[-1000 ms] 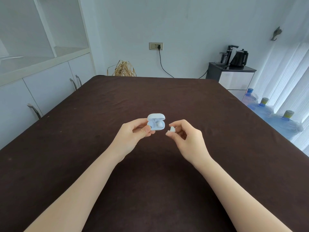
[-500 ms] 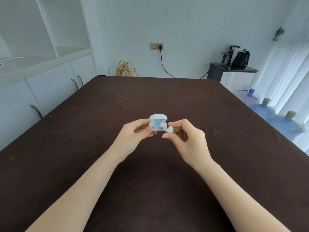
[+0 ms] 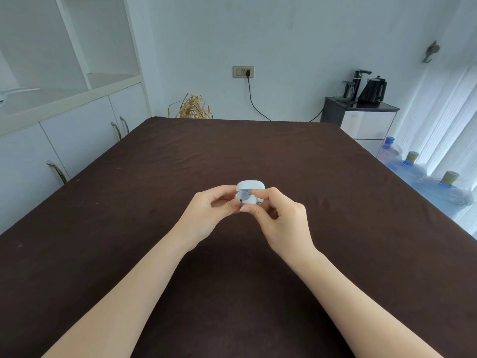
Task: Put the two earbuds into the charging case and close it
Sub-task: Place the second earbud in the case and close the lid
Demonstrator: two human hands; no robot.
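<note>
A small white charging case (image 3: 249, 186) is held above the dark table, its lid tipped up and open. My left hand (image 3: 206, 215) grips the case from the left side with thumb and fingers. My right hand (image 3: 278, 218) pinches a white earbud (image 3: 251, 200) between thumb and forefinger, right at the open case's right side. Whether the earbud sits in its slot I cannot tell. The fingers hide the other earbud and most of the case's inside.
A brown cloth covers the table (image 3: 232, 156). White cabinets (image 3: 77, 130) line the left wall. At the right stand a dark side cabinet with a kettle (image 3: 373, 89) and blue water bottles (image 3: 423, 174). A dried straw bundle (image 3: 193, 107) sits behind the far edge.
My right hand has carried the earbud leftward from beside the case to the open case. My left hand has kept the case nearly still.
</note>
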